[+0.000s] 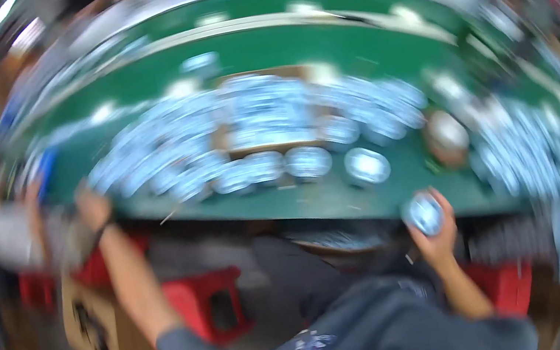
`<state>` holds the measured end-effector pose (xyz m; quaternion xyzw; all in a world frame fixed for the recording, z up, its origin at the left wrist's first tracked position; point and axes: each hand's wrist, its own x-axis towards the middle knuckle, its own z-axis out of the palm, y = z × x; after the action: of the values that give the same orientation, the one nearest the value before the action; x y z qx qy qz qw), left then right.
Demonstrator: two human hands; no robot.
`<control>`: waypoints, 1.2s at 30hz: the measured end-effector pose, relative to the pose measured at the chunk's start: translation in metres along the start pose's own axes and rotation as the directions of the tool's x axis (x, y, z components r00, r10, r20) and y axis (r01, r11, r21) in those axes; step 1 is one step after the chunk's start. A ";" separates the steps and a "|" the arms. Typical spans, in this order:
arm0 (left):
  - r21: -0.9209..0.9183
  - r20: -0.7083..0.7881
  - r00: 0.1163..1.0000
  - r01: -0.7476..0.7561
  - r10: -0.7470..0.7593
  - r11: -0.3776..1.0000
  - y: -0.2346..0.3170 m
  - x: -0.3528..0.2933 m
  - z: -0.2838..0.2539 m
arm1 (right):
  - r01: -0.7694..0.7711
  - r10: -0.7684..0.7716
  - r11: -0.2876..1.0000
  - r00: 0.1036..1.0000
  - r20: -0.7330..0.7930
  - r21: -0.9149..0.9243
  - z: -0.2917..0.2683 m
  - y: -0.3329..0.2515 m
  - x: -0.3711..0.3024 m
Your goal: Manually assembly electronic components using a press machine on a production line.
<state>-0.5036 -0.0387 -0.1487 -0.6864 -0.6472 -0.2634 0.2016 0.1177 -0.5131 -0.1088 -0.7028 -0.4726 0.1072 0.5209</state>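
The whole picture is smeared by motion. My right hand point(439, 243) is closed around a round, shiny, pale-blue container point(423, 214) at the near edge of the green table point(285, 204). My left hand point(92, 208) reaches to the table's left edge, beside the left end of a spread of similar pale-blue pieces point(169, 138); its fingers are too blurred to read. In the middle, a cardboard box point(220, 140) is filled with more of these pieces. Several round containers stand in front of it, one point(367, 165) a little apart to the right.
A brown and white round object point(447, 136) sits right of the box, near another heap of pale-blue pieces point(526, 146). At the left is another person's pale sleeve point(10, 237). Red stools point(202, 305) and a cardboard carton point(100, 323) stand below the table.
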 end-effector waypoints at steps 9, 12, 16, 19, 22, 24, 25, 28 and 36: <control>-0.498 -0.348 0.908 0.031 -0.232 0.867 0.178 -0.092 -0.133 | 0.038 -0.275 0.922 0.765 -0.582 -0.385 -0.161 0.033 0.020; -0.632 -0.160 0.924 0.174 -0.348 0.755 0.247 -0.129 -0.180 | -0.117 -0.216 0.934 0.565 -0.796 -0.337 -0.262 0.078 0.046; -0.654 -0.118 0.977 0.058 -0.178 0.754 0.213 -0.143 -0.158 | -0.277 -0.349 0.686 0.687 -0.638 -0.673 -0.408 0.187 0.140; -0.734 -0.049 0.985 0.077 -0.165 0.674 0.286 -0.153 -0.185 | -0.352 -0.204 0.589 0.806 -0.556 -0.727 -0.508 0.268 0.173; -0.715 -0.010 0.992 0.083 -0.128 0.694 0.329 -0.170 -0.205 | -0.487 0.039 0.457 0.847 -0.530 -0.744 -0.582 0.368 0.196; -0.748 0.046 0.988 0.134 -0.150 0.651 0.354 -0.184 -0.205 | -0.433 0.106 0.446 0.894 -0.435 -0.783 -0.609 0.423 0.197; -0.738 0.076 0.988 0.148 -0.137 0.659 0.377 -0.192 -0.204 | -0.474 0.226 0.452 0.880 -0.417 -0.755 -0.643 0.440 0.197; -0.791 0.243 0.970 0.204 -0.010 0.577 0.447 -0.222 -0.226 | -0.416 0.303 0.542 0.907 -0.291 -0.730 -0.638 0.477 0.209; -0.858 0.396 0.890 0.271 0.225 0.437 0.522 -0.221 -0.203 | -0.122 -0.279 0.861 0.699 -0.659 -0.494 -0.441 0.238 0.172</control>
<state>-0.0099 -0.3793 -0.0947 -0.7187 -0.4445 -0.4001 -0.3546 0.6236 -0.6606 -0.0569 -0.7770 -0.2762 -0.3223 0.4649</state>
